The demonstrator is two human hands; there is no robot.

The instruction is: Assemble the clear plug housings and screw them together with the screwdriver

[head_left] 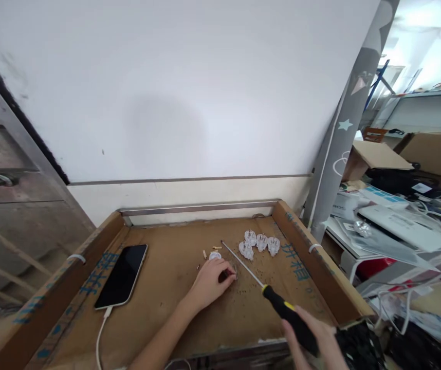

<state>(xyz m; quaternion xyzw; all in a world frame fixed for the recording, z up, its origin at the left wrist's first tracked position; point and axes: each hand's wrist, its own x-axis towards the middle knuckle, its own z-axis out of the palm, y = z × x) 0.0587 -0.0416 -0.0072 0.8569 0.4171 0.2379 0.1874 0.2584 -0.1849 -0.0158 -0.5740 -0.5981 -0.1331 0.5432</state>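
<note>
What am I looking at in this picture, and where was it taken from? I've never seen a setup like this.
There is no robot: a camera on a person's head looks forward and down at their bare hands. The right hand grips a long screwdriver with a black-and-yellow handle. The left hand is low over a brown cardboard surface, fingers curled; whatever they may hold is too small to tell. Four clear plastic pieces with pins lie on the cardboard, and a black-screened phone with a white cable lies at left.

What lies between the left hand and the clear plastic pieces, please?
In the head view, the screwdriver shaft passes between the left hand and clear plastic pieces.
</note>
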